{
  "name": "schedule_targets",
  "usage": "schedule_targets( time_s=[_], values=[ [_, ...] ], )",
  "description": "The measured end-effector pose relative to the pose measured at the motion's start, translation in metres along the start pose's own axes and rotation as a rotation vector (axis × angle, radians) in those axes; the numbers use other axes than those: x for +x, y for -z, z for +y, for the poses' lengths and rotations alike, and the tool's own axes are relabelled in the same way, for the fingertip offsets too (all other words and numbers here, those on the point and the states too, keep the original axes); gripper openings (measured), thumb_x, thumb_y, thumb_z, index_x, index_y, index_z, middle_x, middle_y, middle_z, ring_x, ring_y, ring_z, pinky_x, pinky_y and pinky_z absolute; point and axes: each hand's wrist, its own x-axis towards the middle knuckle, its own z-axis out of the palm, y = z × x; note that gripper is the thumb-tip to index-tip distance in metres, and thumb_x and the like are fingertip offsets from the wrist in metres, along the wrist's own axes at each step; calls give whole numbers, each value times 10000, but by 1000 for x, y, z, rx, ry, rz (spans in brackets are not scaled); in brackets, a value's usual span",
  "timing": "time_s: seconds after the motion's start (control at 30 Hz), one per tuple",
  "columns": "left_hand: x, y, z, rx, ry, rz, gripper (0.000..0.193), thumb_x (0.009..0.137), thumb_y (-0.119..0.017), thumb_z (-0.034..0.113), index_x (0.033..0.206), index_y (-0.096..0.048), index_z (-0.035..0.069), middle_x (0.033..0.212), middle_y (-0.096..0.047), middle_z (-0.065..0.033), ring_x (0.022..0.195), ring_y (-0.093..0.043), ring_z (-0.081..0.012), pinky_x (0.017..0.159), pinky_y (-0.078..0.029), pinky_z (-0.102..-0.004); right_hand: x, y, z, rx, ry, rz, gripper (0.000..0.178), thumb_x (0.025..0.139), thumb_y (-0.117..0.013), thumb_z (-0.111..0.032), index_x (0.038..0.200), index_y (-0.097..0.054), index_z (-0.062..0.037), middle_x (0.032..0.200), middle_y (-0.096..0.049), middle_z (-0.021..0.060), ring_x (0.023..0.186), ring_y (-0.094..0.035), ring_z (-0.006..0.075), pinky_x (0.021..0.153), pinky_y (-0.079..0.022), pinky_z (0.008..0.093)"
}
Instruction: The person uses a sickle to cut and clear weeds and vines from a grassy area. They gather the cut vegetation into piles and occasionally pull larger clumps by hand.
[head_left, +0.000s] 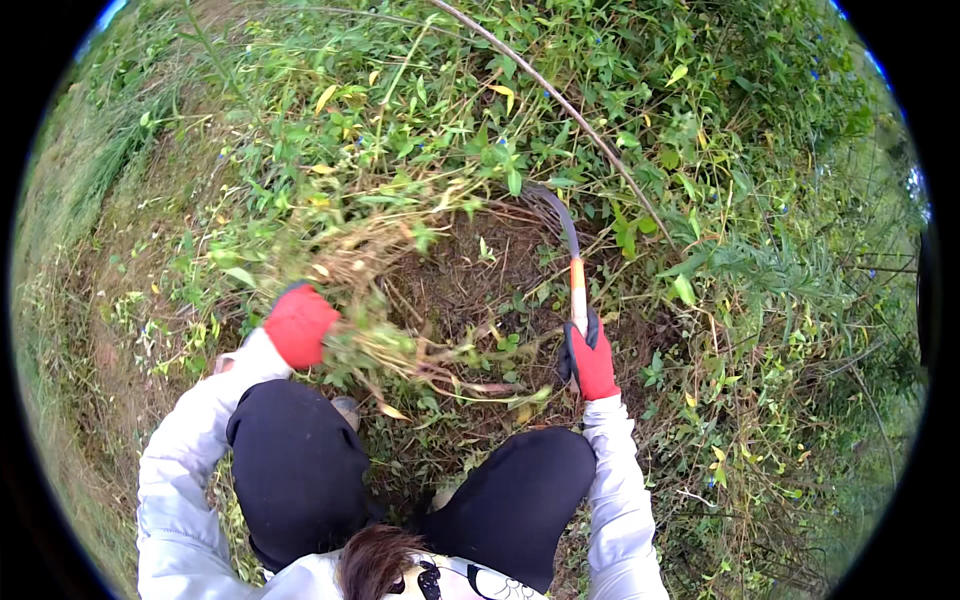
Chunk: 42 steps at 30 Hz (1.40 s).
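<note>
Here's the sickle (578, 285), right ahead of my right knee, its orange-and-white handle pointing away from me and its dark blade (568, 225) curving up and leftward, the tip in among the stems. My right hand (592, 365) has the lower end of that handle, dark-gloved fingers wrapped around it, red glove back showing. Over on the other side, my left hand (302, 328) is bunched into a fist at a clump of weeds (375, 345), stems spilling out to the right of the red glove; there's blur here and the fingers are mostly hidden, but it looks closed on them. Between the two hands, a patch of brown soil (465, 265) littered with bits of stalk. Down below, my dark-trousered knees (300, 470) are bent wide, pale sleeves (615, 480) on either side. Beyond the blade, thick green growth (700, 110), and a long bare stalk (560, 100) slanting across it, down to the right.
</note>
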Motion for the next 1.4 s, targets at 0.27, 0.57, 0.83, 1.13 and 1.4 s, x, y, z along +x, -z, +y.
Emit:
schedule_targets(
  time_s=[0.27,0.57,0.83,1.13,1.4],
  values=[
    [-17,30,-132,178,267,36,252,563,-695,254,763,-643,110,714,-634,-103,757,-618,-330,794,-461,-422,16,-12,-53,-88,-87,102,575,932,-602,-274,1438,-383,-112,830,-636,67,619,-583,142,592,-484,314],
    [-29,-37,-114,64,197,-45,255,518,-683,216,736,-620,99,734,-616,-107,793,-606,-304,875,-445,-399,127,-84,-55,-421,-38,128,648,890,-618,-359,1419,-387,-65,981,-678,182,804,-675,275,738,-518,385],
    [-60,-41,-112,-57,158,51,335,507,-684,143,825,-602,75,830,-593,-118,881,-578,-310,883,-433,-413,21,-186,-12,-564,-216,149,733,902,-564,-439,1463,-289,-55,1053,-653,290,925,-651,453,809,-520,498],
    [-70,-40,-150,-99,160,85,381,550,-674,143,920,-635,61,899,-626,-138,913,-588,-331,930,-431,-435,-166,-189,-60,-574,-531,12,670,871,-651,-327,1417,-360,-68,911,-677,202,848,-699,292,720,-524,414],
    [-131,-47,-175,43,260,116,451,508,-712,181,937,-636,66,909,-618,-131,905,-584,-339,893,-437,-457,-158,-191,-18,118,-321,218,175,959,-574,-233,1011,-475,-99,674,-567,61,529,-567,164,478,-448,295]
  ],
)
